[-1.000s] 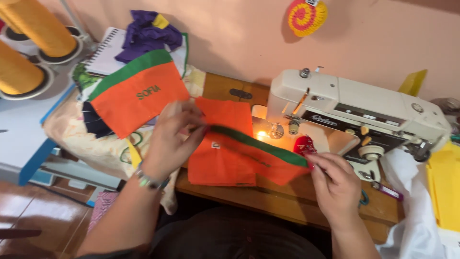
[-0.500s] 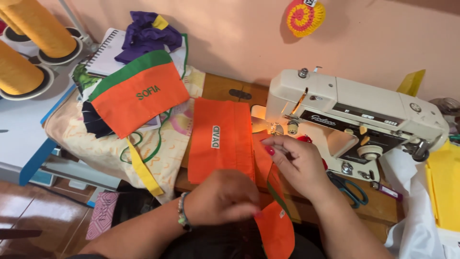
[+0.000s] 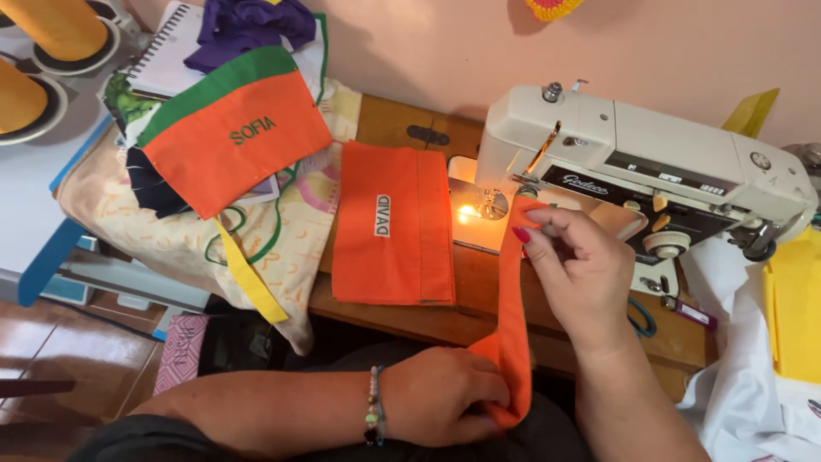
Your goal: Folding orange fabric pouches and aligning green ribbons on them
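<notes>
A white sewing machine stands on the wooden table, its lamp lit at the needle. A flat orange fabric panel with a small white label lies on the table to the left of the needle, clear of both hands. Further left, an orange-and-green pouch rests on a pile of printed cloth, with a yellow strip hanging over the edge. A spiral notebook and purple fabric lie behind it.

Compared with half a second ago, the orange strip is now pulled out long — it runs taut from near the needle down to the lap, and the hands have moved apart.

The right hand is raised beside the machine bed, fingers curled, pinching the strip's upper end. The left hand sits low at the table's front edge, forearm lying crosswise, gripping the strip's folded lower end.
</notes>
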